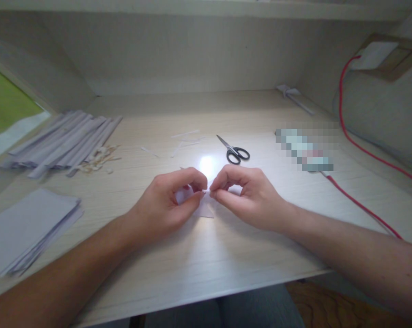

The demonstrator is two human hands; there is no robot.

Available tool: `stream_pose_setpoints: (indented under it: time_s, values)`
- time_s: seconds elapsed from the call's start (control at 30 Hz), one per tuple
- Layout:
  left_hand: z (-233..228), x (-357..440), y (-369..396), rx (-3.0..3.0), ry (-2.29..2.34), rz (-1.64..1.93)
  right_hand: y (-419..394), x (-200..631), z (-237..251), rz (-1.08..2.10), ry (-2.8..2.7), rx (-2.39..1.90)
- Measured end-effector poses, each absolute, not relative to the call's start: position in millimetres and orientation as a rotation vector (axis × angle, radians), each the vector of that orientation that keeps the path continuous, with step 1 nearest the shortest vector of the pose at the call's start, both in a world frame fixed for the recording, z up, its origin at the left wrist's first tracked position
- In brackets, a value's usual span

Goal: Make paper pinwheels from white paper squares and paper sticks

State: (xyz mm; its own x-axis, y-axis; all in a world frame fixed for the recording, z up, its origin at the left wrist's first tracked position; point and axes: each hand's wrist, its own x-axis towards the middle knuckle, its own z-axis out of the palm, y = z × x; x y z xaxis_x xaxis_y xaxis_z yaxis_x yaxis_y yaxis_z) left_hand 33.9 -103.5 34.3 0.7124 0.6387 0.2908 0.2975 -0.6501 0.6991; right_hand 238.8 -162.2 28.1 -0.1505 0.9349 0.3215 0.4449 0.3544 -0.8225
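Both hands meet at centre of the tabletop, w/ a small piece of white paper between them. Left hand: fingers curled in, thumb & forefinger pinched shut on the paper's left part. Right hand: fingers likewise closed, tips pinching the paper's right edge, just beside the left fingertips. Paper sits low, its bottom corner on or v. near the tabletop; can't tell its exact fold, mostly hidden by the fingers. Bright light glare on the wood just behind the hands.

Behind the right hand, apart from it: black-handled scissors, lying flat, blades shut. Thin paper slivers scattered left of the scissors. Far left: row of long folded paper strips, w/ a small heap of tan scraps at its near end. Near left edge: stack of white sheets. Right side: red cable running along the tabletop & up the side wall. Far back right: a small folded paper piece.
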Motion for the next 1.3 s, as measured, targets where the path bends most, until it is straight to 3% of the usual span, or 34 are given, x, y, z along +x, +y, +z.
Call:
stream_pose_setpoints:
  time_s: [0.6,1.3]
  values:
    - [34.8,35.1,-104.0,2.326,0.698,0.69,-162.3,238.9,28.2,0.705,-1.787,-1.18]
    - [33.2,36.6,-107.1,2.358,0.743,0.742,-160.1,238.8,24.8,0.983,-1.692,-1.235]
